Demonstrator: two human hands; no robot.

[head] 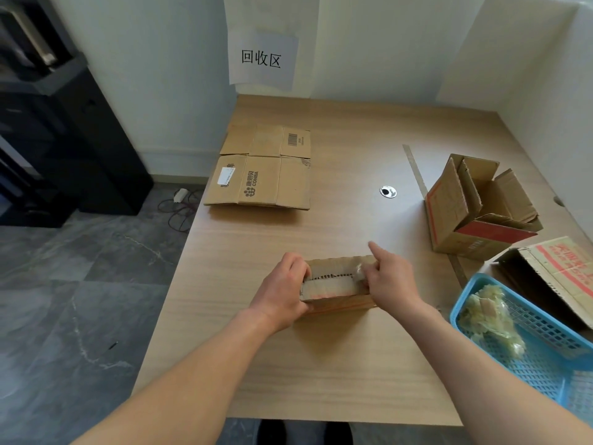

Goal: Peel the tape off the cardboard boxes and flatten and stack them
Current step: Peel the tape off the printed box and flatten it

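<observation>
A small cardboard box sits on the wooden table in front of me. My left hand grips its left end, fingers curled over the top edge. My right hand is at the box's right end, pinching a bit of clear tape with the index finger sticking out straight. Flattened boxes lie stacked at the table's far left. An open box stands at the right, and another box lies on its side behind the basket.
A blue plastic basket at the near right holds crumpled peeled tape. A strip of tape lies on the table near a round cable hole. A paper sign hangs on the wall. Dark shelving stands at the left.
</observation>
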